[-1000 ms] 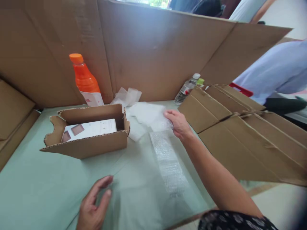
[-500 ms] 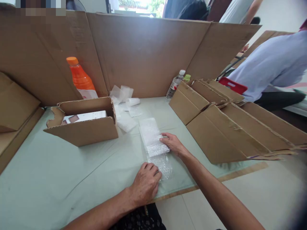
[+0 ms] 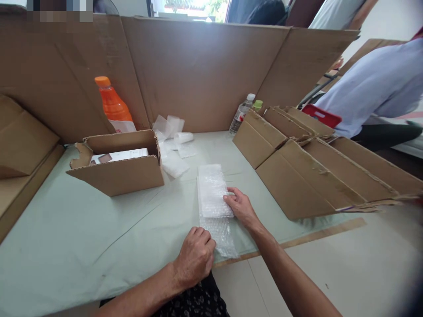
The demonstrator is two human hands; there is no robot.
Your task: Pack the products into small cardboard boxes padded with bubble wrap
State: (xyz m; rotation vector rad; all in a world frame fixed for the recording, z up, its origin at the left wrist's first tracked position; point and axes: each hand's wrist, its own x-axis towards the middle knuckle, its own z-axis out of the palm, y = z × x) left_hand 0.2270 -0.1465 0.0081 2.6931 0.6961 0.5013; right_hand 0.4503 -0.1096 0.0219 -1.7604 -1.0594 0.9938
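A length of clear bubble wrap [image 3: 214, 191] lies folded on the green table cover, its upper part a flat, whiter layer and its loose end [image 3: 220, 237] reaching toward the table's front edge. My right hand [image 3: 243, 207] pinches the right side of the folded part between thumb and fingers. At the lower left of the wrap, my left hand [image 3: 195, 253] rests with curled fingers against its edge. Whether those fingers hold any of the wrap is hidden. Whether anything lies inside the folded layers cannot be made out.
An opened cardboard box [image 3: 132, 176] with a white box [image 3: 124, 155] inside stands left. Behind are loose clear plastic pieces [image 3: 175, 163], an orange bottle [image 3: 114, 105] and a water bottle [image 3: 243, 113]. Cardboard boxes [image 3: 307, 176] stand right; a person [image 3: 376, 83] sits beyond.
The bubble wrap has straightened and sits slightly further right, its loose end spread nearer the table edge. My left hand has shifted a little left and down, while my right keeps its pinch.
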